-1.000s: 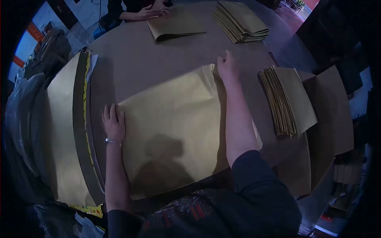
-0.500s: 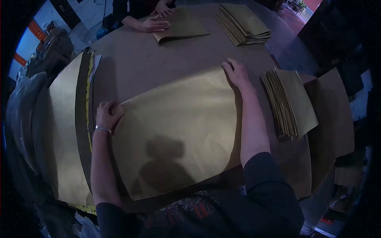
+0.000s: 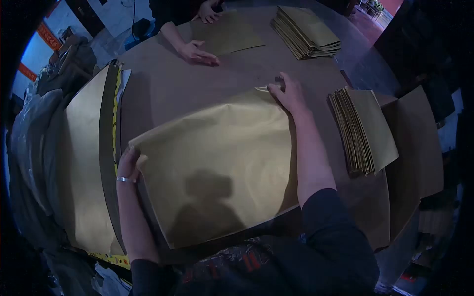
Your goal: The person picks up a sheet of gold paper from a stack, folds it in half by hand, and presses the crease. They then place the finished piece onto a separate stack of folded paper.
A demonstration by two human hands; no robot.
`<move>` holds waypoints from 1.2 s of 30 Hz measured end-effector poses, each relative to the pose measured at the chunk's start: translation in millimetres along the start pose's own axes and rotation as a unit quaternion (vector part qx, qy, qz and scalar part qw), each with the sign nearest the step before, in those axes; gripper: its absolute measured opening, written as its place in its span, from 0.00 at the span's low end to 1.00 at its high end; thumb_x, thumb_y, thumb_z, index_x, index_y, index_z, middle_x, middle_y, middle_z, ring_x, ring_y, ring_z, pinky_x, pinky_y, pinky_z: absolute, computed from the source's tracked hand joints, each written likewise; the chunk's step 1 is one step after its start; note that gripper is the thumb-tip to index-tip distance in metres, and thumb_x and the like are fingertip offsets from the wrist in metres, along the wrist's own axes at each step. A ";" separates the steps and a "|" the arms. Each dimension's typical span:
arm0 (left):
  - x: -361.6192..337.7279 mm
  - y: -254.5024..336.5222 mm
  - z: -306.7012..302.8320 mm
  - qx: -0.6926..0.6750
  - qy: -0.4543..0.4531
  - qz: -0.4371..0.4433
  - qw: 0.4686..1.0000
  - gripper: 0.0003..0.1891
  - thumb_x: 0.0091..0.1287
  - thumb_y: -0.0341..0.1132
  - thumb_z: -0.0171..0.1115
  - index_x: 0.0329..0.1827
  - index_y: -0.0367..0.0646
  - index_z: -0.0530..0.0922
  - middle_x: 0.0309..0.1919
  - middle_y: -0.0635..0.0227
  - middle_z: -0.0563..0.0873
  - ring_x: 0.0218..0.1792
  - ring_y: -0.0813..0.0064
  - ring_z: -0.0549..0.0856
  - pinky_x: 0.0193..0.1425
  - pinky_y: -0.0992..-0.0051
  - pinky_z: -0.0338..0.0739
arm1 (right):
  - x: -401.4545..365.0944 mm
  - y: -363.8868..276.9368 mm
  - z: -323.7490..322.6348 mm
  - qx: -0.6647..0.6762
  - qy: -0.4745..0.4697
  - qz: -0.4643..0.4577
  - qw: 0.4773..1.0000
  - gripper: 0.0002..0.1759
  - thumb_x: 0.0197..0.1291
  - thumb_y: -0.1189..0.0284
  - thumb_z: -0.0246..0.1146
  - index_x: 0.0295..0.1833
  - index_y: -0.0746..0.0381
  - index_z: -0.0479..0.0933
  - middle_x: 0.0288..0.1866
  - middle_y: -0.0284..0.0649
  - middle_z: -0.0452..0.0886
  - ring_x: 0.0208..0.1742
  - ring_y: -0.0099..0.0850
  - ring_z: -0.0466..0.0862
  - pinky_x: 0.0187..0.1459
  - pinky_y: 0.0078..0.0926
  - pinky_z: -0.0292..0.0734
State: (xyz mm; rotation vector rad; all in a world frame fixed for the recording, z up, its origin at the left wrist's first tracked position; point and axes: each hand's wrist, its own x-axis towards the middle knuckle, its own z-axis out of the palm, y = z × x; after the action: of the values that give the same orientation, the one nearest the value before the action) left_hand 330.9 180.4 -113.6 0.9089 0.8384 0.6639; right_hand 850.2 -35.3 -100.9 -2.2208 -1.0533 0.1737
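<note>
Brown paper sheet (image 3: 217,172): left hand (image 3: 129,162) curled, gripping far-left corner; right hand (image 3: 289,94) half-curled at far-right corner, hold unclear; folded stack (image 3: 373,126) rightward.

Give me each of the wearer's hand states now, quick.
Left hand: closed on the large golden-brown paper sheet's far left corner.
Right hand: fingers curled at its far right corner; grip unclear.

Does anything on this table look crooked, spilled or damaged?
I see no spill or tear. The large brown sheet is rippled near the right hand, likely just from handling. The far folded stack and the nearer folded stack look slightly untidy, their layered edges uneven.
</note>
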 end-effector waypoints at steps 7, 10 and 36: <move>-38.8 3.7 42.2 0.180 0.090 0.073 0.977 0.15 0.64 0.29 0.66 0.53 0.36 0.79 0.44 0.66 0.86 0.45 0.74 0.84 0.53 0.74 0.78 | -27.7 6.6 -19.7 0.066 0.037 0.015 0.997 0.52 0.52 0.49 0.71 0.75 0.62 0.57 0.67 0.57 0.70 0.70 0.49 0.69 0.68 0.42 0.67; -87.8 60.4 95.9 0.130 0.010 0.189 0.973 0.17 0.64 0.27 0.65 0.56 0.37 0.78 0.48 0.64 0.85 0.49 0.72 0.83 0.56 0.73 0.76 | -55.7 13.0 -42.2 0.213 0.071 0.076 0.972 0.56 0.47 0.61 0.77 0.77 0.64 0.52 0.67 0.55 0.70 0.69 0.46 0.70 0.67 0.40 0.67; -166.7 117.4 -19.5 0.125 0.051 0.388 0.912 0.24 0.68 0.28 0.60 0.69 0.44 0.70 0.64 0.62 0.75 0.66 0.65 0.73 0.68 0.65 0.69 | -131.2 -78.9 -153.5 0.431 0.239 -0.199 0.847 0.17 0.60 0.76 0.70 0.54 0.64 0.79 0.53 0.39 0.82 0.52 0.27 0.80 0.55 0.25 0.74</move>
State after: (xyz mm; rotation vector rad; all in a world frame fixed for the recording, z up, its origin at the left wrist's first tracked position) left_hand 211.5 111.3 37.8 1.4729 0.6423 1.3213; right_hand 770.7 -173.8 45.9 -1.1169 -0.8770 -0.0865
